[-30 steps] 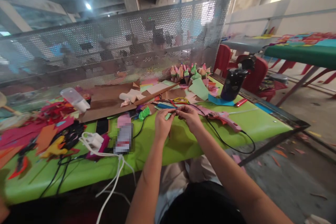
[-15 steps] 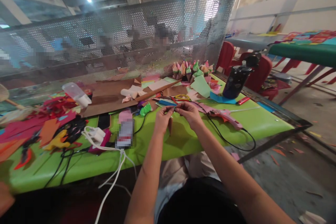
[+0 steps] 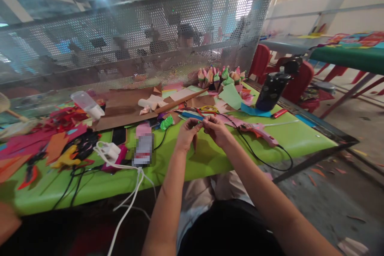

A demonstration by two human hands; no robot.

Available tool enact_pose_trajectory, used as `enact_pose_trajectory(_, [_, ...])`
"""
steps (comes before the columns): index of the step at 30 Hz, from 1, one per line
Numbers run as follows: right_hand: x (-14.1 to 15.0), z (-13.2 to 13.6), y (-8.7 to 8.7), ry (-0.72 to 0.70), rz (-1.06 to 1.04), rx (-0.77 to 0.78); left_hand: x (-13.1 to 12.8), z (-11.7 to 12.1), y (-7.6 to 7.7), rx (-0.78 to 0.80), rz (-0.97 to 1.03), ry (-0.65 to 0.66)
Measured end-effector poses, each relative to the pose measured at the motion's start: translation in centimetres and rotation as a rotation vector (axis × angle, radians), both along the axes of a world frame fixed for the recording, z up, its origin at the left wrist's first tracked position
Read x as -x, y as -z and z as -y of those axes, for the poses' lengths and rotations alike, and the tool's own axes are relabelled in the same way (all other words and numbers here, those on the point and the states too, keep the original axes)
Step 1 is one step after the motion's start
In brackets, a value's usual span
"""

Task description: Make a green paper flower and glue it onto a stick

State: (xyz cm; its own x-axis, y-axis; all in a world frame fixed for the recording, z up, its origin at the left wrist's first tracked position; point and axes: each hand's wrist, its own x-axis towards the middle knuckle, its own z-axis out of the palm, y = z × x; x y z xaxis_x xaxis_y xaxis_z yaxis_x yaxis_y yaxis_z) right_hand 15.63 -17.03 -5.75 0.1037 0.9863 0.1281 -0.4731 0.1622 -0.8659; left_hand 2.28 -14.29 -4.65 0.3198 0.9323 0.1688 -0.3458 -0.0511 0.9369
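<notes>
Over the near part of the green table (image 3: 168,164), my left hand (image 3: 187,135) is closed, with thumb and forefinger pinching. From under its fingers hangs the pointed end of a small brown paper piece (image 3: 195,143), apparently a cone. My right hand (image 3: 216,130) meets it fingertip to fingertip, also pinched; a speck of green shows between them, and most of what they hold is hidden. A crumpled green paper twist (image 3: 167,122) lies left of my hands. To the right rests a pink glue gun (image 3: 264,134) with a black cord.
Finished paper cones (image 3: 220,78) stand in a cluster at the back, near a dark bottle (image 3: 271,92). Leftward are a phone (image 3: 144,150), white cables (image 3: 132,204), orange-handled scissors (image 3: 29,176) and paper scraps. A perforated metal screen (image 3: 135,48) borders the table. Another person's arm (image 3: 8,222) shows at lower left.
My fingertips have shifted slightly while staying together on the small piece. The camera view has moved a little; the things on the table lie as before.
</notes>
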Motion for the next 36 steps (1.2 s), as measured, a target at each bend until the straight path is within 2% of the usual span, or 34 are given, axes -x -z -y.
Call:
enact_pose_trajectory(13, [-0.3,0.0,-0.1,0.03,-0.052,0.023,0.6,-0.1,0.0,0.012,-0.108,-0.12])
enact_pose_trajectory(22, [-0.3,0.1,0.0,0.03,-0.052,0.022,0.5,-0.4,0.2,-0.027,-0.064,-0.145])
enact_pose_trajectory(30, [-0.4,0.1,0.0,0.023,-0.046,0.027,0.8,-0.6,0.0,0.064,-0.103,-0.199])
enact_pose_trajectory(36, [-0.3,0.2,0.0,0.022,-0.048,0.026,1.2,-0.8,0.1,0.039,-0.07,-0.238])
